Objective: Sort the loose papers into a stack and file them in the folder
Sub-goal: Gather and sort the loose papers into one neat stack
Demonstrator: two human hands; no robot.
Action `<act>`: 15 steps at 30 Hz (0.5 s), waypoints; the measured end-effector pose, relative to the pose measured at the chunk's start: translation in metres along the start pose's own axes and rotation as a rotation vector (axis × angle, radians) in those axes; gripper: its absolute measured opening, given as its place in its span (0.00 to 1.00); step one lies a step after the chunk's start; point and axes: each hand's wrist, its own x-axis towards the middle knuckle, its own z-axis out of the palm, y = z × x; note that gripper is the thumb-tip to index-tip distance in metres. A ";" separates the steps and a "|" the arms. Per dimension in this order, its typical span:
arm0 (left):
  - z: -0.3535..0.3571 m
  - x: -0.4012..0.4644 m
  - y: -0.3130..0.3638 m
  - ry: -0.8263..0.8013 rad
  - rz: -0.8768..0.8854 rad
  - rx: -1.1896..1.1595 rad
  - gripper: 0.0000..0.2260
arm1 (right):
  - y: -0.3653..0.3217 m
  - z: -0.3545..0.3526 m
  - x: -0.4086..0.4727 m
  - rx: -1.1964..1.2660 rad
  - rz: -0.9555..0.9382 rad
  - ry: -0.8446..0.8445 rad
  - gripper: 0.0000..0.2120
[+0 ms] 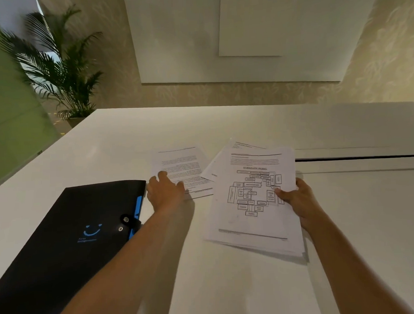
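One folder [62, 241], two hands, three paper piles

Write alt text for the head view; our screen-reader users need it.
A person's right hand grips a stack of papers topped by a diagram page, while the left hand presses on a loose text sheet. A closed black folder lies left on the white table.

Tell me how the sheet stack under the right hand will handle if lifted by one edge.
The paper stack is thin and fanned at the near edge, so it will likely droop and splay. On the smooth white table, sheets probably slide easily.
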 end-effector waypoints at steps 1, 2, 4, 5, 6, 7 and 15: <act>0.002 0.003 -0.001 -0.012 -0.017 0.026 0.26 | 0.002 0.002 0.008 0.002 0.024 0.023 0.17; 0.004 0.006 -0.001 -0.027 -0.034 0.066 0.27 | 0.004 0.006 0.015 -0.006 0.044 0.043 0.17; 0.008 0.011 -0.001 -0.057 -0.069 0.170 0.30 | 0.007 0.015 0.026 -0.077 0.068 0.073 0.17; 0.010 0.013 -0.001 -0.068 -0.088 0.224 0.32 | 0.009 0.021 0.029 -0.128 0.072 0.081 0.19; 0.012 0.015 0.000 -0.074 -0.109 0.267 0.33 | 0.011 0.026 0.030 -0.182 0.066 0.089 0.20; 0.014 0.018 0.002 -0.076 -0.130 0.295 0.33 | 0.013 0.031 0.031 -0.242 0.050 0.099 0.21; 0.017 0.047 0.007 -0.130 -0.218 0.286 0.38 | 0.018 0.037 0.034 -0.458 0.001 0.148 0.19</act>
